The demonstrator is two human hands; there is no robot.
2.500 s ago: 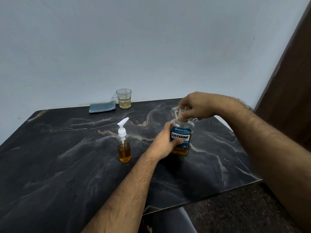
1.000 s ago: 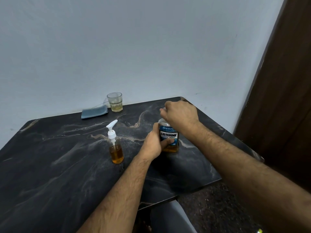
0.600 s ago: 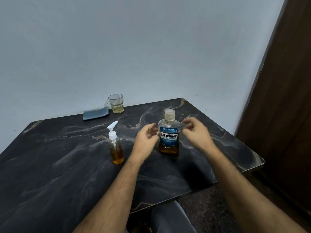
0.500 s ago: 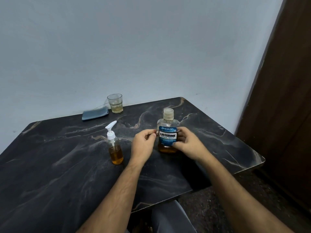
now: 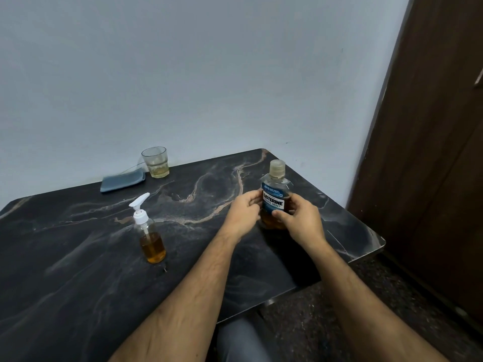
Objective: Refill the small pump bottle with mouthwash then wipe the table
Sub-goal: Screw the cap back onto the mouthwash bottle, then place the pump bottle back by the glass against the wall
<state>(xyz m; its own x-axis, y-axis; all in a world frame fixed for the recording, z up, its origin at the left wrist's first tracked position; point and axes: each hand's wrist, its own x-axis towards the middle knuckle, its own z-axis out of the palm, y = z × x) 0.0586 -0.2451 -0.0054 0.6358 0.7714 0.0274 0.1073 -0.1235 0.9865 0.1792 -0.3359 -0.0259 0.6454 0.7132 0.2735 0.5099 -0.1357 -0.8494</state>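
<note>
The mouthwash bottle (image 5: 275, 194), clear with a blue label and its cap on, stands upright near the table's right side with amber liquid in its lower part. My left hand (image 5: 241, 216) holds its left side and my right hand (image 5: 300, 220) grips its right side, thumb across the front. The small pump bottle (image 5: 149, 236), with a white pump head and amber liquid filling its lower half, stands to the left, apart from both hands. A folded blue-grey cloth (image 5: 122, 181) lies at the table's back edge.
A glass (image 5: 156, 165) with a little pale liquid stands beside the cloth by the wall. The dark marble table (image 5: 78, 283) ends close on the right, near a brown door (image 5: 431, 152). My knee shows below the front edge.
My right hand left the cap, both hands let go briefly, then both took the mouthwash bottle by its sides. The bottle has shifted toward the right rear of the table.
</note>
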